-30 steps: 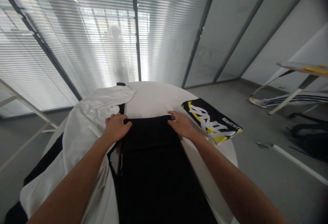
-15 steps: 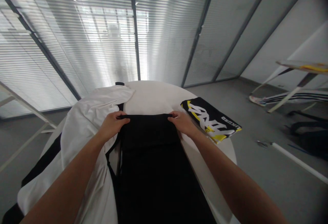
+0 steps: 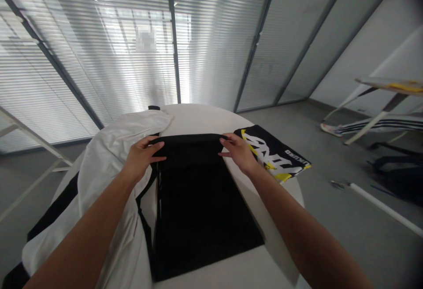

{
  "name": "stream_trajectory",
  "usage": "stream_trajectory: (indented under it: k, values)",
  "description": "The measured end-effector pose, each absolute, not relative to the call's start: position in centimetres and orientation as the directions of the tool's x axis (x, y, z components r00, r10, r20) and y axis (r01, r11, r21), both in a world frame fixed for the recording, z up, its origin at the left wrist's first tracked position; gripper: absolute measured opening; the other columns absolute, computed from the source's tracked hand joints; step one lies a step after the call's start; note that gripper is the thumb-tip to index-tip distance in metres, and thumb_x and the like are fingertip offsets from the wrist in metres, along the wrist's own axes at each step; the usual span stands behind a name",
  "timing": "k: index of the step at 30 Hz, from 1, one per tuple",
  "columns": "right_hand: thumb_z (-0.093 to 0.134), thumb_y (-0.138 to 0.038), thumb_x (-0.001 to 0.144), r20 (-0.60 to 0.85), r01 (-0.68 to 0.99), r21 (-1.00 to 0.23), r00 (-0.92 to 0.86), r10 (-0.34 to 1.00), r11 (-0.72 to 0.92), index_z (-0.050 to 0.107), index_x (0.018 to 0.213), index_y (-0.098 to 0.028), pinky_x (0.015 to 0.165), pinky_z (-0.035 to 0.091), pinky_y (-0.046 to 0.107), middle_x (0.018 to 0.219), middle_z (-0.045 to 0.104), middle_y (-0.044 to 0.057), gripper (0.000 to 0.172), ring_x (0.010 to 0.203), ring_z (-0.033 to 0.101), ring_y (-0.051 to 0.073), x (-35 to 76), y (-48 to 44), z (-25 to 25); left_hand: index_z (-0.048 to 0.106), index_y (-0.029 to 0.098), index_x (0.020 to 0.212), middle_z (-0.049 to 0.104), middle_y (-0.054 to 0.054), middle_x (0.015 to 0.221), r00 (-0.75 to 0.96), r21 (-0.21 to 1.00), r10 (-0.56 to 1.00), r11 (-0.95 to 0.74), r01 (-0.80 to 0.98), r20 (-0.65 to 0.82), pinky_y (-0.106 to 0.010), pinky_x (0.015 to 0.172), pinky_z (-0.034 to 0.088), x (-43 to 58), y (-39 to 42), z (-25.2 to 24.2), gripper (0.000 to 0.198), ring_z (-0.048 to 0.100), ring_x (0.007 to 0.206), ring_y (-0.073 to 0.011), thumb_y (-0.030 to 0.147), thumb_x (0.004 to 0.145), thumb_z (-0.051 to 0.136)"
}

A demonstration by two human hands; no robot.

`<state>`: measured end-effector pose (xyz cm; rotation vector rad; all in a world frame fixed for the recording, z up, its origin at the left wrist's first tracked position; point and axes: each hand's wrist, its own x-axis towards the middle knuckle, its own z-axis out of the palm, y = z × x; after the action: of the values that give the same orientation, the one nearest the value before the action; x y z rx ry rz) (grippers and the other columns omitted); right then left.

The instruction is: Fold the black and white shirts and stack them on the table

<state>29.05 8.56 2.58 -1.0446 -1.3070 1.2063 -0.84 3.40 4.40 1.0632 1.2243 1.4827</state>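
A black cloth [image 3: 193, 148], probably a garment, is stretched between my two hands, its far edge raised off the table. My left hand [image 3: 140, 154] pinches the left corner of that edge, thumb against fingers. At the right corner, my right hand [image 3: 238, 150] pinches it the same way, with lower fingers spread. Below the raised strip lies a flat black rectangle [image 3: 205, 218] with straight edges; whether it is the same cloth or a board beneath cannot be told. Close to my right hand is a folded black piece with white and yellow print [image 3: 272, 152].
A large white cloth [image 3: 109, 161] lies bunched along the left side of the round white table [image 3: 191, 119], with black cloth under it. Blinds [image 3: 211, 51] hang behind glass ahead. On the floor at right are a white pole [image 3: 383, 207] and a dark bag [image 3: 396, 174].
Both hands have moved slightly away from me and up, still pinching the far edge. The black cloth has drawn forward, and the rectangle's near edge now shows above the white table.
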Motion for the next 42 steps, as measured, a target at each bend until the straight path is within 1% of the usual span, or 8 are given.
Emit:
stream_trajectory:
  k: [4, 8, 15, 21, 25, 31, 35, 42]
  values:
    - [0.073, -0.038, 0.071, 0.182, -0.2, -0.967, -0.096, 0.979, 0.16, 0.066, 0.094, -0.025, 0.086, 0.054, 0.035, 0.094, 0.061, -0.001, 0.027, 0.09, 0.058, 0.015, 29.3, 8.6, 2.7, 0.068, 0.017, 0.087, 0.067, -0.001, 0.088, -0.227, 0.96, 0.95, -0.249, -0.13, 0.216, -0.043, 0.084, 0.058, -0.7, 3.4, 4.4, 0.033, 0.065, 0.087, -0.0182, 0.029, 0.06, 0.083]
    - [0.072, -0.026, 0.068, 0.188, -0.252, -0.955, -0.108, 0.976, 0.156, 0.069, 0.088, -0.023, 0.096, 0.045, 0.035, 0.108, 0.063, 0.0, 0.02, 0.099, 0.058, 0.016, 29.7, 8.6, 2.7, 0.069, 0.018, 0.082, 0.069, -0.002, 0.09, -0.212, 0.962, 0.941, -0.273, -0.016, 0.264, -0.039, 0.084, 0.054, -1.0, 3.5, 4.0, 0.028, 0.065, 0.089, -0.0202, 0.025, 0.058, 0.082]
    - [0.064, -0.017, 0.064, 0.24, -0.209, -0.956, -0.158, 0.958, 0.205, 0.067, 0.075, -0.02, 0.095, 0.04, 0.036, 0.106, 0.065, 0.003, 0.012, 0.104, 0.056, 0.022, 30.2, 9.0, 1.9, 0.068, 0.019, 0.075, 0.068, -0.002, 0.089, -0.063, 0.95, 0.95, -0.301, 0.087, 0.306, -0.032, 0.088, 0.044, -2.3, 3.7, 3.4, 0.017, 0.062, 0.095, -0.0205, 0.013, 0.06, 0.07]
    - [0.054, -0.015, 0.062, 0.297, -0.142, -0.952, -0.21, 0.931, 0.272, 0.065, 0.071, -0.02, 0.088, 0.04, 0.035, 0.099, 0.066, 0.002, 0.015, 0.101, 0.056, 0.022, 30.5, 9.0, 1.8, 0.066, 0.019, 0.067, 0.065, -0.001, 0.084, 0.005, 0.942, 0.95, -0.309, 0.132, 0.312, -0.029, 0.081, 0.039, -2.1, 3.3, 4.0, 0.015, 0.059, 0.089, -0.0191, 0.009, 0.057, 0.062]
    - [0.049, -0.016, 0.059, 0.343, -0.077, -0.939, -0.262, 0.902, 0.335, 0.062, 0.069, -0.021, 0.085, 0.039, 0.035, 0.091, 0.065, 0.003, 0.018, 0.097, 0.056, 0.023, 30.8, 8.7, 2.5, 0.064, 0.018, 0.068, 0.062, -0.001, 0.081, 0.143, 0.92, 0.934, -0.35, 0.175, 0.328, -0.029, 0.081, 0.037, -2.5, 2.9, 4.6, 0.016, 0.057, 0.088, -0.0186, 0.009, 0.057, 0.059]
    - [0.045, -0.017, 0.051, 0.353, 0.054, -0.897, -0.507, 0.786, 0.438, 0.057, 0.057, -0.019, 0.074, 0.038, 0.035, 0.074, 0.059, 0.004, 0.013, 0.081, 0.054, 0.023, 31.3, 7.8, 4.3, 0.062, 0.017, 0.068, 0.058, -0.001, 0.078, 0.444, 0.912, 0.874, -0.33, 0.242, 0.198, -0.028, 0.07, 0.037, -3.1, 2.6, 5.3, 0.012, 0.053, 0.077, -0.0157, 0.011, 0.059, 0.057]
    - [0.044, -0.016, 0.05, 0.345, 0.093, -0.851, -0.643, 0.683, 0.517, 0.055, 0.056, -0.019, 0.069, 0.037, 0.034, 0.069, 0.056, 0.004, 0.013, 0.076, 0.053, 0.021, 31.6, 7.3, 5.0, 0.062, 0.017, 0.07, 0.057, 0.0, 0.078, 0.589, 0.904, 0.799, -0.335, 0.265, 0.123, -0.027, 0.071, 0.039, -3.1, 2.1, 6.1, 0.007, 0.054, 0.076, -0.0151, 0.013, 0.064, 0.06]
    - [0.045, -0.015, 0.054, 0.244, 0.112, -0.851, -0.78, 0.576, 0.512, 0.055, 0.057, -0.018, 0.067, 0.038, 0.032, 0.067, 0.056, 0.003, 0.011, 0.071, 0.052, 0.019, 31.9, 6.7, 5.7, 0.066, 0.017, 0.079, 0.061, -0.001, 0.086, 0.729, 0.852, 0.681, -0.34, 0.398, -0.068, -0.026, 0.075, 0.041, -2.9, 1.2, 7.7, 0.007, 0.057, 0.083, -0.0155, 0.018, 0.072, 0.067]
